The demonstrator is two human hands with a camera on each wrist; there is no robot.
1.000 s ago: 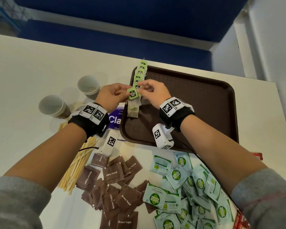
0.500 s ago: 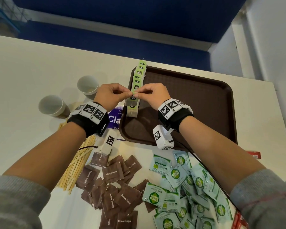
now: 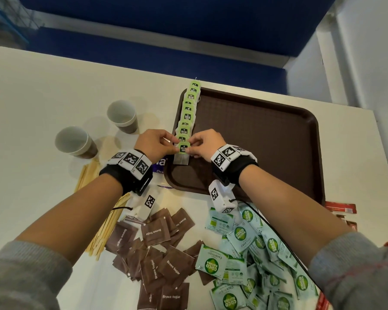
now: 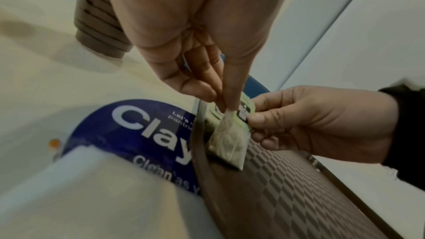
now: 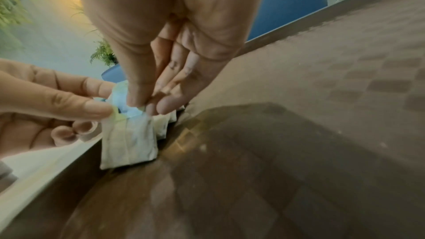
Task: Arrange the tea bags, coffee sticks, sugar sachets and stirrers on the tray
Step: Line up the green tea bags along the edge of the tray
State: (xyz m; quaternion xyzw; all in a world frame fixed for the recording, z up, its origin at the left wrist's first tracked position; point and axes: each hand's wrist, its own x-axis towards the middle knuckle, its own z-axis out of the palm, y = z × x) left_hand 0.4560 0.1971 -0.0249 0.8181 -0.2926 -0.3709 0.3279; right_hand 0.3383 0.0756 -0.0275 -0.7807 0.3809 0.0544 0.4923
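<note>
A row of tea bags point(image 3: 188, 113) with green tags runs along the left side of the brown tray point(image 3: 267, 135). Both hands pinch the nearest tea bag point(image 3: 182, 154) by its top corners at the near end of the row. My left hand point(image 3: 154, 143) holds its left corner, my right hand point(image 3: 205, 143) its right corner. The left wrist view shows this tea bag point(image 4: 230, 144) lying against the tray's left rim point(image 4: 200, 152), its green tag between the fingertips. In the right wrist view the tea bag point(image 5: 128, 143) hangs from both pinches onto the tray floor point(image 5: 299, 134).
Two paper cups point(image 3: 76, 142) stand on the table left of the tray. Wooden stirrers point(image 3: 105, 227) lie under my left forearm. Brown sugar sachets point(image 3: 157, 253) and green coco sugar sachets point(image 3: 244, 253) are heaped near me. Red sachets point(image 3: 341, 208) lie at the right.
Both hands have lowered the tea bag a little toward me onto the near end of the row. The grip on its top corners is the same.
</note>
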